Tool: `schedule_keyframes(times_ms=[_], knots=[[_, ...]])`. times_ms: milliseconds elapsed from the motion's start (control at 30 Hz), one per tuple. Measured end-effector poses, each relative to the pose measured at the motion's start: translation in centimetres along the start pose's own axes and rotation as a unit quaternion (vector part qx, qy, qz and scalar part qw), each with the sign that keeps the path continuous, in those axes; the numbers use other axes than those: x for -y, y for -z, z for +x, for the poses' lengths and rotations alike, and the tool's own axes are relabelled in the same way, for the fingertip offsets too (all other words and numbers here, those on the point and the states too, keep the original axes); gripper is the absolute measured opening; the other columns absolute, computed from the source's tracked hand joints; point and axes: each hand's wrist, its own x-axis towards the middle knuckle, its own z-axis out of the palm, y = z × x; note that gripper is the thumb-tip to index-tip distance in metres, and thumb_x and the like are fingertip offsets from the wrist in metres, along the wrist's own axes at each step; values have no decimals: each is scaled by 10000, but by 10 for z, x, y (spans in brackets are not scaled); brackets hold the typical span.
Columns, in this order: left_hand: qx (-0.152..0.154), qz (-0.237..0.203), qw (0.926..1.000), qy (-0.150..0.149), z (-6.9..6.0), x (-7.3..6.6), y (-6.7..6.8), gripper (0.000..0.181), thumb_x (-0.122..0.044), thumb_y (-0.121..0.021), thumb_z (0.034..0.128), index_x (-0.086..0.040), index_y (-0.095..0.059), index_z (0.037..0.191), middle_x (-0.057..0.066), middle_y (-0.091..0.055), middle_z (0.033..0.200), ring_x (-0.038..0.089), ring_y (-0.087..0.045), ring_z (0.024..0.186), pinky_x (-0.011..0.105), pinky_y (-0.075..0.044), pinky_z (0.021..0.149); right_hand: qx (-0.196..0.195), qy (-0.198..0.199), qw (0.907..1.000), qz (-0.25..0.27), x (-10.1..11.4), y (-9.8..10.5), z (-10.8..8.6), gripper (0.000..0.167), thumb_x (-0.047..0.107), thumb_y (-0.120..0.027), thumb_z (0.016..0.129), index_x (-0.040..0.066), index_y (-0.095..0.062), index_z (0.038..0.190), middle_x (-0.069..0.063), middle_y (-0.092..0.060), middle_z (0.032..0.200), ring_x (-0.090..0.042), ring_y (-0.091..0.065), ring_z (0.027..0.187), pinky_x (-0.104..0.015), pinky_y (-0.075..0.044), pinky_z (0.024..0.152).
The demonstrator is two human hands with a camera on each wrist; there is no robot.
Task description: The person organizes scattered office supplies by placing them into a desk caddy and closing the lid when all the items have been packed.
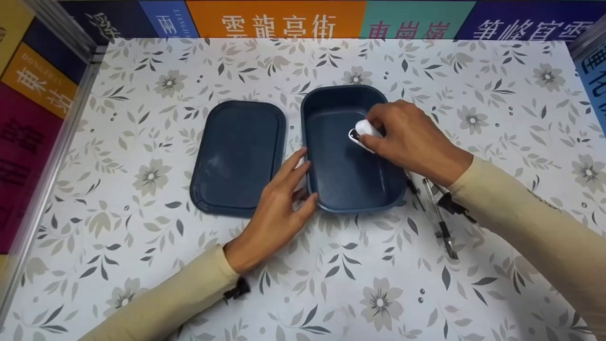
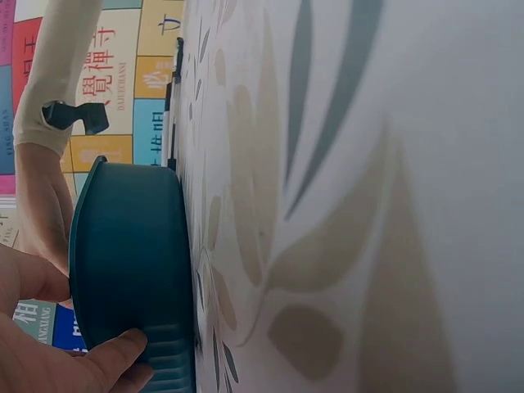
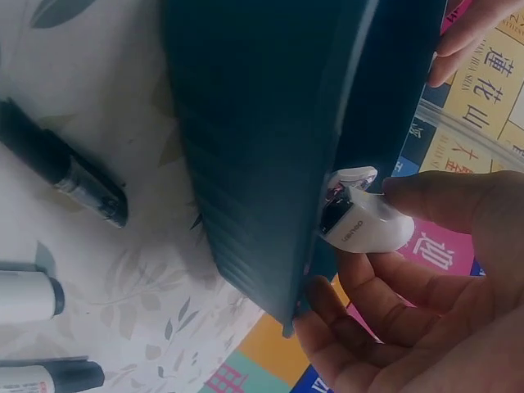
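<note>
My right hand pinches a small white rounded object with a dark inner part, holding it above the inside of a dark blue plastic box. In the right wrist view, the white object sits between thumb and fingertips and bears small dark lettering; its exact kind is unclear. My left hand touches the left side of the box with extended fingers. Those fingers lie against the outer wall in the left wrist view. The matching dark blue lid lies flat to the left of the box.
Pens lie right of the box, partly beneath my right forearm. A black-ended marker and white-bodied items show in the right wrist view. A floral cloth covers the table; colourful lettered panels border its back and sides.
</note>
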Motion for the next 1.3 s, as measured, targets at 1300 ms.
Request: schedule_keyframes(times_ms=[1300], knots=[[4, -43, 9999, 113, -1, -1, -1, 572, 10, -681, 1031, 97, -517, 1572, 150, -313, 1782, 215, -448, 1555, 292, -606, 1051, 791, 66, 9934, -829, 21, -14, 38, 188, 149, -741, 960, 32, -650, 844, -124, -637, 812, -339, -632, 756, -484, -528, 653]])
